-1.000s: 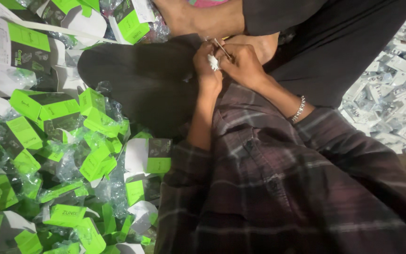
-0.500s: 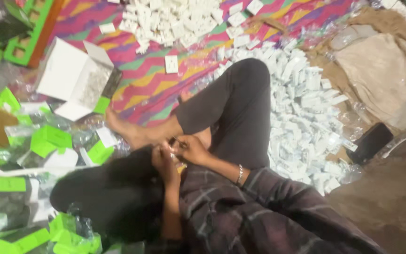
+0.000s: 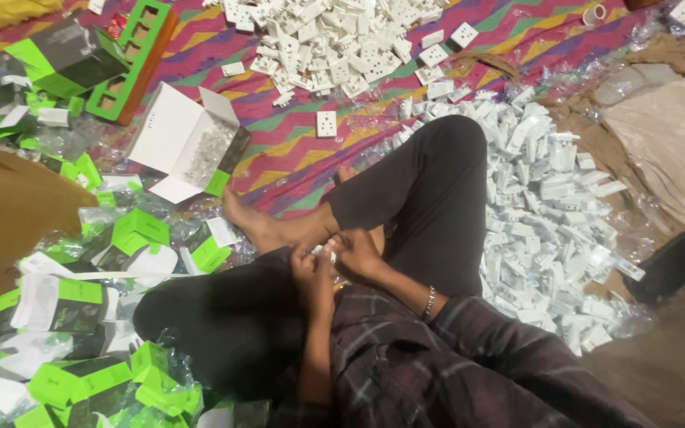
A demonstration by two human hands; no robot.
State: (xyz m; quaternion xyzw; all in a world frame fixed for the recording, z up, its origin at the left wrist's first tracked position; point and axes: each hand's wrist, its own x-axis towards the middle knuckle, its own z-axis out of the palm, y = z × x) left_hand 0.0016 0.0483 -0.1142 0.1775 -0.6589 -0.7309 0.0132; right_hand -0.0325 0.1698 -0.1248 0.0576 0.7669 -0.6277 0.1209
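Small white part (image 3: 328, 252), pinched between both hands over the crossed legs at the picture's centre, looks light, stiff plastic, best gripped by its edges. Largest around it: striped mat (image 3: 295, 150) at 12 o'clock, white socket pile (image 3: 549, 214) at 3, green-and-white boxes (image 3: 81, 317) at 9. Left hand (image 3: 311, 273) and right hand (image 3: 358, 252) are both closed narrow on it.

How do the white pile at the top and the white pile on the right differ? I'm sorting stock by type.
The top pile holds flat square socket plates with holes; the right pile holds narrow oblong pieces. The top pile lies on the striped mat; the right pile lies amid clear plastic wrappers beside the bent knee. Both are white plastic, loosely heaped.
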